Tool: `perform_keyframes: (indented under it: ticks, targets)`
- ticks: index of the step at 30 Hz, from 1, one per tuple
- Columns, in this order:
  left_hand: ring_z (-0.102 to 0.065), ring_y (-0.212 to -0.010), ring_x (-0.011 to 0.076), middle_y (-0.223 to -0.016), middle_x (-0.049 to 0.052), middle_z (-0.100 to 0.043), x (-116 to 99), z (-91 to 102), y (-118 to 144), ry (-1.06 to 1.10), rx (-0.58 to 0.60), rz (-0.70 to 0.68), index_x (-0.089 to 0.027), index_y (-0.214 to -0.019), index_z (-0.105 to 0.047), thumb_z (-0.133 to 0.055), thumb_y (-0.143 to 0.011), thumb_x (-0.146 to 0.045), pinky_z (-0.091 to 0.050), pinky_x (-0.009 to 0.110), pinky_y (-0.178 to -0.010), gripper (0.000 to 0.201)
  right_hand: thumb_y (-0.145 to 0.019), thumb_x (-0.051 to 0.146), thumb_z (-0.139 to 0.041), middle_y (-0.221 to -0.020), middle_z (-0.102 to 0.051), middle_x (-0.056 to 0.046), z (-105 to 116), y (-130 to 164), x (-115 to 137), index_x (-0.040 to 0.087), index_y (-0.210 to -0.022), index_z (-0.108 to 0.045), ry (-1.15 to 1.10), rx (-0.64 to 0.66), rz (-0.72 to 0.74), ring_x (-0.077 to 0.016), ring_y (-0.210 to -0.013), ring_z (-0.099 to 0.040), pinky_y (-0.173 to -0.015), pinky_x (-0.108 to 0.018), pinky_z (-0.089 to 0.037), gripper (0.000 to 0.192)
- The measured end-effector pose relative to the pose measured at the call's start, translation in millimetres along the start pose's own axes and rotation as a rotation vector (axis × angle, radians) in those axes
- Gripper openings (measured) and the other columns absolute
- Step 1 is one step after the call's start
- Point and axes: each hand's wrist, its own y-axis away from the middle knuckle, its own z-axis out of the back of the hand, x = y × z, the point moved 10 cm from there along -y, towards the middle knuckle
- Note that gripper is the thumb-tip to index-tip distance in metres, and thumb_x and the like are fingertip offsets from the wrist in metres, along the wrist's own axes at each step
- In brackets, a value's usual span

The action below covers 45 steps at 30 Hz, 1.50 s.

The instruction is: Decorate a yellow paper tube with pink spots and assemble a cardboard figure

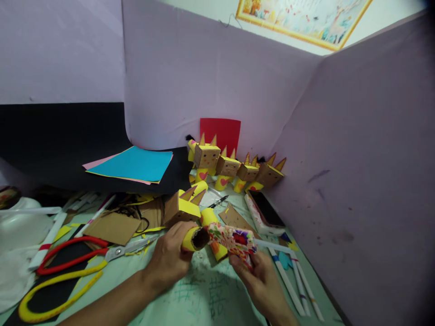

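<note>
My left hand (171,251) is closed around a yellow-covered cardboard tube (189,239), its hollow end facing right. My right hand (260,276) grips a floral-patterned glue gun (234,237), with a translucent glue stick (272,245) sticking out of its rear. The gun's tip is at the rim of the tube; whether it touches I cannot tell. Just behind the tube sits a cardboard box head (176,209) with a yellow top and pointed horns. Another yellow tube (217,249) with an orange spot lies partly hidden behind the gun.
Large red-and-yellow scissors (112,253) lie at left beside cardboard scraps (112,227). Several finished cardboard figures (206,156) stand at the back before a red sheet (220,131). Coloured paper (136,164) rests behind left. A phone (266,208) and white sticks (287,280) are at right.
</note>
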Motion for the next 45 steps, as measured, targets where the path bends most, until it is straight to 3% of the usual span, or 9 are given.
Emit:
perform_keyframes:
  ticks: [7, 14, 23, 30, 45]
  targets:
    - [-0.063, -0.095, 0.0208, -0.102, 0.006, -0.067, -0.6, -2.6, -0.9, 0.03, 0.035, 0.007, -0.021, -0.106, -0.056, -0.051, -0.07, -0.002, -0.05, 0.031, -0.08, 0.041, -0.08, 0.05, -0.062, -0.076, -0.071, -0.009, -4.0, 0.5, -5.8, 0.016, -0.081, -0.068, 0.001, 0.046, -0.041, -0.0232, -0.07, -0.065, -0.067, -0.032, -0.054, 0.033]
    - [-0.064, -0.093, 0.0192, -0.102, 0.004, -0.067, 6.5, 0.8, -1.3, 0.078, 0.008, 0.091, -0.021, -0.107, -0.056, -0.055, -0.072, -0.006, -0.05, 0.03, -0.081, 0.038, -0.083, 0.046, -0.061, -0.098, -0.073, -0.013, 2.8, -3.8, -2.6, 0.016, -0.098, -0.069, 0.037, 0.012, -0.023, -0.0263, -0.086, -0.068, -0.08, -0.037, -0.054, 0.035]
    - [-0.064, -0.094, 0.02, -0.101, 0.005, -0.068, 5.1, 0.4, -3.3, 0.087, 0.03, 0.089, -0.019, -0.106, -0.055, -0.055, -0.074, -0.009, -0.05, 0.03, -0.081, 0.034, -0.078, 0.043, -0.069, -0.111, -0.07, -0.014, -2.2, -3.4, -8.7, 0.017, -0.11, -0.067, -0.171, 0.048, -0.048, -0.0307, -0.106, -0.064, -0.094, -0.046, -0.049, 0.041]
    - [-0.064, -0.094, 0.0208, -0.101, 0.006, -0.068, 5.2, 1.1, -2.5, 0.09, 0.024, 0.082, -0.018, -0.106, -0.055, -0.055, -0.074, -0.01, -0.05, 0.031, -0.081, 0.034, -0.076, 0.049, -0.068, -0.095, -0.073, -0.014, -1.7, -4.7, -11.9, 0.016, -0.094, -0.072, -0.037, 0.075, -0.056, -0.0291, -0.088, -0.068, -0.085, -0.043, -0.053, 0.038]
    - [-0.064, -0.093, 0.0198, -0.101, 0.005, -0.067, 6.6, 2.5, -3.5, 0.101, 0.011, 0.094, -0.019, -0.105, -0.056, -0.055, -0.071, -0.008, -0.05, 0.029, -0.08, 0.036, -0.076, 0.048, -0.068, -0.085, -0.073, -0.013, 0.5, -5.6, -13.8, 0.015, -0.087, -0.071, -0.015, 0.053, -0.082, -0.0277, -0.082, -0.068, -0.081, -0.04, -0.054, 0.035]
